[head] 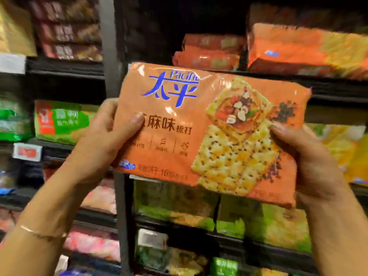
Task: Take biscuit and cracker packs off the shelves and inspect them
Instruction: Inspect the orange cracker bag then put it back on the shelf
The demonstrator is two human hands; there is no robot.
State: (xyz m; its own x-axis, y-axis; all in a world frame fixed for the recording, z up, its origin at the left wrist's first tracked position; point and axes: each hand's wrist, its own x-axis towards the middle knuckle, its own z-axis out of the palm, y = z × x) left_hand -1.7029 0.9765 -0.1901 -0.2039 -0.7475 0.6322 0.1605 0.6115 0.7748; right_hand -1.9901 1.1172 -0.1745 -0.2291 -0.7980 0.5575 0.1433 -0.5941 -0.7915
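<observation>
Gripping cracker pack [209,124]: left hand [111,132], right hand [302,156].

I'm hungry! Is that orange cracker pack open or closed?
Closed: the orange cracker pack looks whole, no tear visible, gripped by left hand and right hand.

Your only view is the wide-angle camera on your head. It faces forward at the dark metal store shelves [65,69], close in. The glossy orange plastic cracker pack [179,148] sits very near the lens, filling mid-frame, between your left hand [103,140] and right hand [310,166].
</observation>
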